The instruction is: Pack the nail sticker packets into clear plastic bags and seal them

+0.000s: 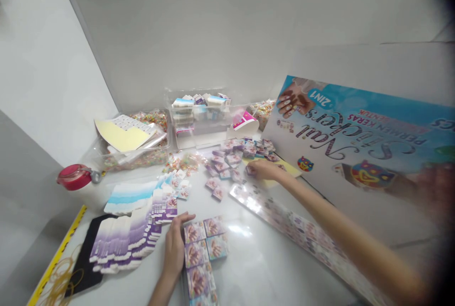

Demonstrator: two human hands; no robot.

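Observation:
My left hand point(175, 247) lies flat with fingers stretched out against the left side of a block of small purple nail-sticker boxes point(202, 258) laid in rows on the white table. My right hand point(261, 169) reaches far forward, fingers curled on a small box at the edge of a loose scatter of little boxes point(232, 161); what it pinches is too small to make out. A yellow sheet point(280, 173) lies under that hand.
Fanned stacks of flat purple and blue cartons point(133, 230) lie left. Clear tubs of candy point(142, 140) and boxes point(201, 116) stand at the back wall. A big printed display board point(355, 145) leans right; a long printed strip point(302, 235), red-lidded bottle point(75, 176) and rubber bands point(60, 277) are nearby.

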